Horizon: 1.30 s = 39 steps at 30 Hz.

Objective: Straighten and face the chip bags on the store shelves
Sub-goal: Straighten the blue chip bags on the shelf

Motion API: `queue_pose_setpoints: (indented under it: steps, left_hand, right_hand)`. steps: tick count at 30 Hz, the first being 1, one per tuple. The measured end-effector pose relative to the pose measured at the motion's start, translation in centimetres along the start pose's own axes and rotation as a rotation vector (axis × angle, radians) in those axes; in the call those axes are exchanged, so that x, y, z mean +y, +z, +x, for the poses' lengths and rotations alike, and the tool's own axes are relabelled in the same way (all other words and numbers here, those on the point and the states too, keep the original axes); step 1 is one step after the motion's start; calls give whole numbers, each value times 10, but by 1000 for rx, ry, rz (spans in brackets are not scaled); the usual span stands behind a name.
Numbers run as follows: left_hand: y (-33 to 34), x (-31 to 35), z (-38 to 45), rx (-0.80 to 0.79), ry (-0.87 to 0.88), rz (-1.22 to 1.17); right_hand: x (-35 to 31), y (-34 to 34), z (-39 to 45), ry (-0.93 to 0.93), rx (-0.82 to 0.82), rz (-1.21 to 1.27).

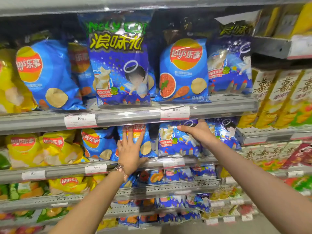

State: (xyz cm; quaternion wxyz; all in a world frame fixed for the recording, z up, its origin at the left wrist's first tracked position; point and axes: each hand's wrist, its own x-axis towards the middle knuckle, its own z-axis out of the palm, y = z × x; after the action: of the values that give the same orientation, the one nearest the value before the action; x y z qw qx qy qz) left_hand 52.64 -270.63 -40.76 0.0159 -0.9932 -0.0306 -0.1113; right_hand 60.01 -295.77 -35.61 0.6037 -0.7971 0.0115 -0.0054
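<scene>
Hands (pixel 130 149) (pixel 197 130) touch adjacent bags (second shelf) — left flat, right gripping.

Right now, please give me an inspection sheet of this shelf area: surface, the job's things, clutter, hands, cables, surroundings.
Surface: grey metal shelves with price tags on the front rails.
Job's things: blue chip bag and dark blue angel bag on the second shelf; more blue and yellow bags on the shelves above, beside and below.
Clutter: nothing seen.
Hands: left hand lies flat with fingers spread on the blue chip bag; right hand grips the top of the dark blue angel bag.
Cables: nothing seen.
Surroundings: yellow snack boxes at right; a bracelet on the left wrist.
</scene>
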Motion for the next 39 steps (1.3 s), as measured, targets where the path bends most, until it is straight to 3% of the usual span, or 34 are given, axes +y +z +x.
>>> queue_pose_setpoints:
  steps: [10,17,28,35,39]
  left_hand:
    - [3,3,1,10,-2,36]
    - [7,4,1,32,-28,-14]
    - [-7,5,0,-70,-9,25]
    - [-54,1,-18,21,90,-371]
    - [-83,-1,-25,96,165,-527]
  right_hand:
    - [15,10,28,-14,-239,5]
    - [39,10,35,-53,-244,15]
    - [27,12,17,-127,-117,-29]
    - [14,14,-36,-244,73,-90]
    - [-5,12,-64,-358,122,3]
